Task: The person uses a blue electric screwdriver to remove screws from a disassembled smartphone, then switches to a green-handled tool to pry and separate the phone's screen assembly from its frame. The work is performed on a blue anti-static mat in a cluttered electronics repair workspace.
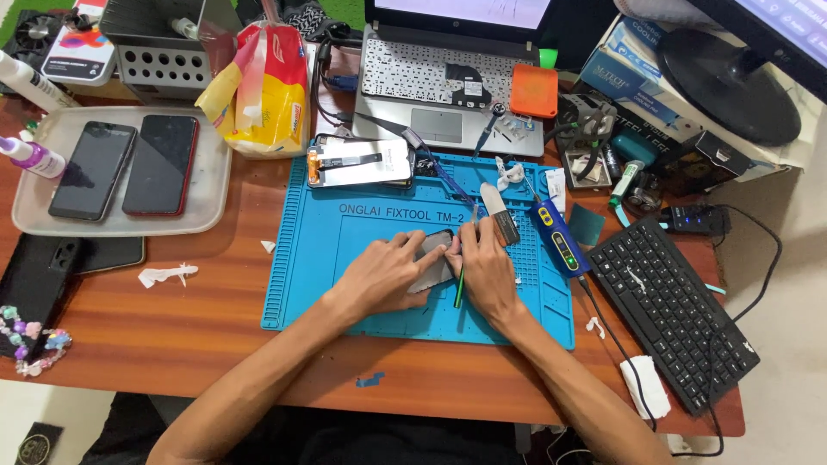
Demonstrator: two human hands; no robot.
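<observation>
Nearby, laptop [439, 77] and keyboard [672, 310] flank both hands [388, 275] [487, 271], grips pinching the phone [431, 258].

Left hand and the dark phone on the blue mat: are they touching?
Touching. The head view shows the left hand lying flat on the dark phone, its fingers pressed across the glass, with no gap. The right hand is alongside.

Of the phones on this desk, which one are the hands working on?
The dark phone on the blue mat, pinned between left hand and right hand. The two others lie untouched in the clear tray at far left.
</observation>
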